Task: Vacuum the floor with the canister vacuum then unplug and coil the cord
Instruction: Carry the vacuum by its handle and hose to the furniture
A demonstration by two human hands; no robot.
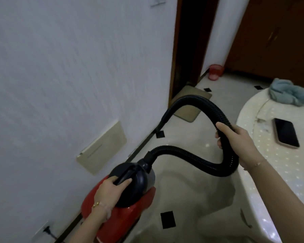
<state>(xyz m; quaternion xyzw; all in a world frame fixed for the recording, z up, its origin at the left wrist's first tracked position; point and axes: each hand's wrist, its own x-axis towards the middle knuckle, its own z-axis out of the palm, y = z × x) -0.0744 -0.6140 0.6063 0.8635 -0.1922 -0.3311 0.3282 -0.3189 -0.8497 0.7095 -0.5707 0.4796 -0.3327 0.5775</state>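
Evidently Mid-Job: Vacuuming Under Way, Cord Untouched

Well, the red-and-black plastic canister vacuum [130, 214] was seen low beside the white textured wall [60, 85], over the cream tiled floor [191, 190]; whether it was lifted or resting could not be told. Its black top handle [125, 178] was gripped by the left hand [111, 192], fingers wrapped round it. The black ribbed flexible hose [188, 152] was clasped in the curled fingers of the right hand [235, 137], and its far end was pointed down toward the dark skirting [144, 144] near a beige floor mat [191, 106]. Down at the lower left, a black plug [46, 230] was seemingly seated in a white wall socket [41, 231], so unplugging was judged not yet done, and the black cord [53, 235] not yet coiled. Vacuuming itself was judged in progress; how much floor remained could not be told. A dark smartphone [286, 133] and a crumpled blue cloth [288, 93] were laid on the pale round table [297, 172] at the right.
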